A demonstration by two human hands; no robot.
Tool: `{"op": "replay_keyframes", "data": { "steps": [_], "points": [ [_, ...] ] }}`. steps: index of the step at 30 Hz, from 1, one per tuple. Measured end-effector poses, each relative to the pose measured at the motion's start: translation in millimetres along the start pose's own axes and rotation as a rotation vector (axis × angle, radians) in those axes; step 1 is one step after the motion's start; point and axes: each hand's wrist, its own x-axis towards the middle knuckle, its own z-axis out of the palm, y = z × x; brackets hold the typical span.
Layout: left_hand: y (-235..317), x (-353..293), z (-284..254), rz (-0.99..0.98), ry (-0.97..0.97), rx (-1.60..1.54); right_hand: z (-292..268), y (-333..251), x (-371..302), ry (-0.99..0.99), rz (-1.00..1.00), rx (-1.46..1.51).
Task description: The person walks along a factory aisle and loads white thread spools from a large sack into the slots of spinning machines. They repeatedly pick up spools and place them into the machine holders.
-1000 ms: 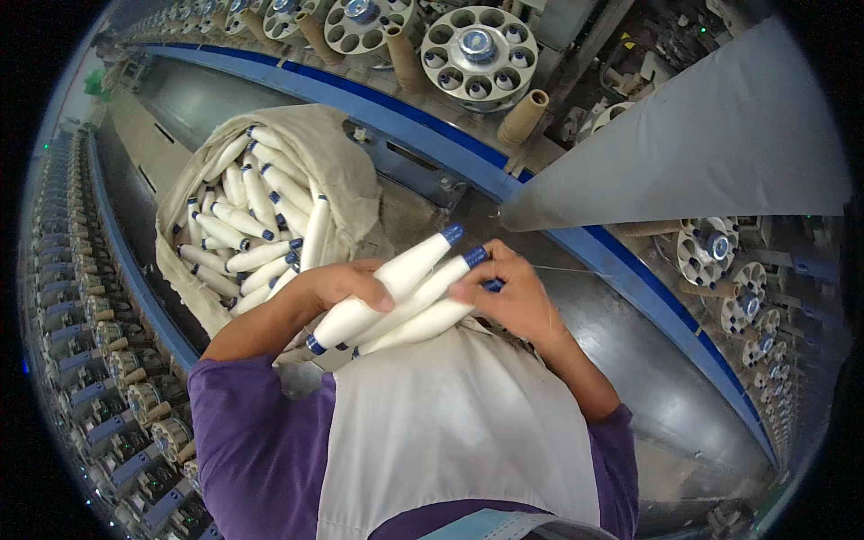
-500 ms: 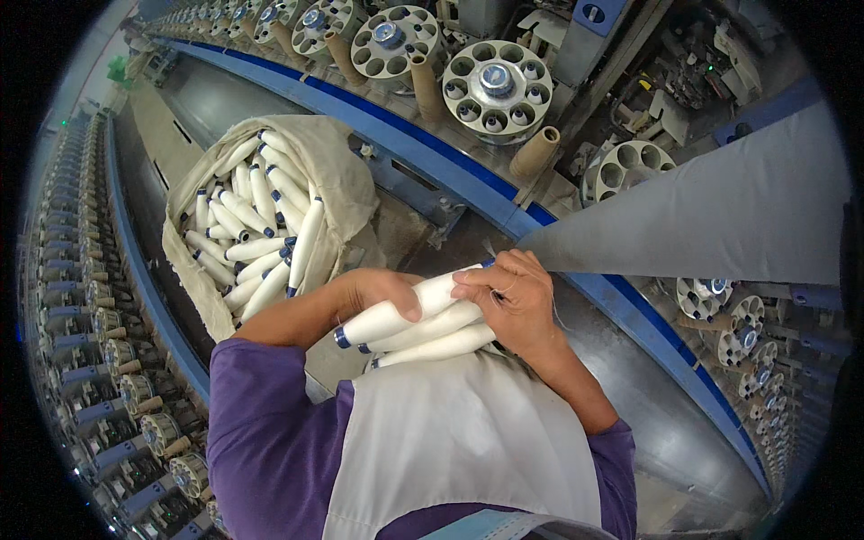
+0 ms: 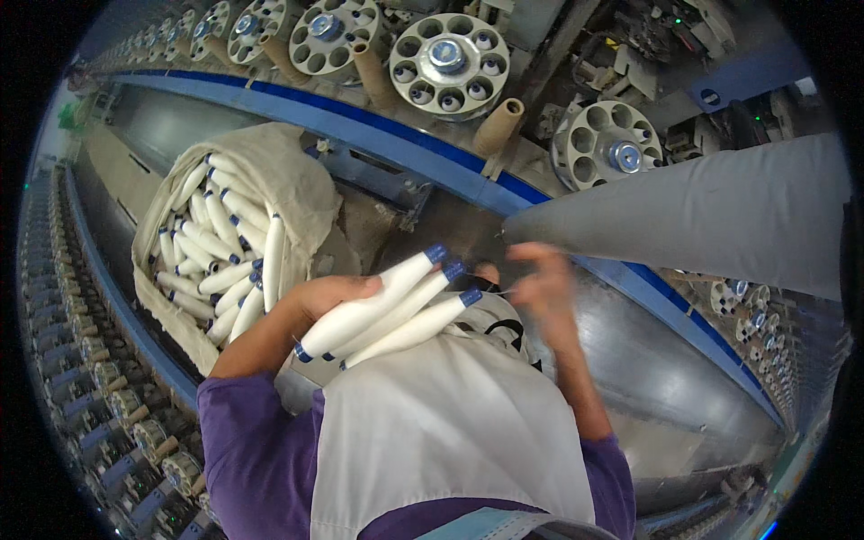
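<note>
Three yarn bobbins, wound with white yarn and tipped in blue, lie side by side against the front of my pale apron. My left hand is closed round them from the left, its thumb on the uppermost one; most of its fingers are hidden beneath. Off to the right of the blue tips is my right hand, smeared by motion. A fine thread seems to run from the bobbins toward it, though the blur hides whether the fingers pinch it.
To the left stands a cloth sack full of similar bobbins. Ahead runs a blue machine rail with round bobbin magazines and brown cones. A thick grey tube juts in from the right. Another machine row lines the left.
My right hand has left the top bobbin and moved right, away from the blue tips. My left hand keeps the three bobbins, now more fully visible. The view has shifted slightly.
</note>
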Motion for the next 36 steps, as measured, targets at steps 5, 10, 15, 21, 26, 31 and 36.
{"op": "replay_keyframes", "data": {
  "steps": [5, 10, 15, 21, 26, 31, 36],
  "points": [
    [50, 26, 32, 0.200, -0.070, 0.532, 41, 2, 7, -0.363, 0.233, 0.228],
    [103, 104, 66, 0.851, 0.320, 1.322, -16, -18, 31, 0.215, -0.176, -0.280],
    [157, 237, 97, 1.265, 0.234, 1.047, -61, 14, 54, 0.535, -0.108, -0.897],
    [172, 364, 140, 1.508, 0.308, 0.497, -81, 81, 97, 0.614, 0.116, -0.954],
    [188, 417, 116, 1.644, 0.381, 0.756, -116, 80, 123, 0.142, 0.599, -0.898],
    [142, 383, 160, 1.305, 0.196, 0.834, -174, 2, 125, 0.099, 0.127, -0.485],
    [149, 301, 220, 0.702, -0.129, 0.465, -188, 39, 193, 0.497, -0.196, -0.241]
  ]
}}
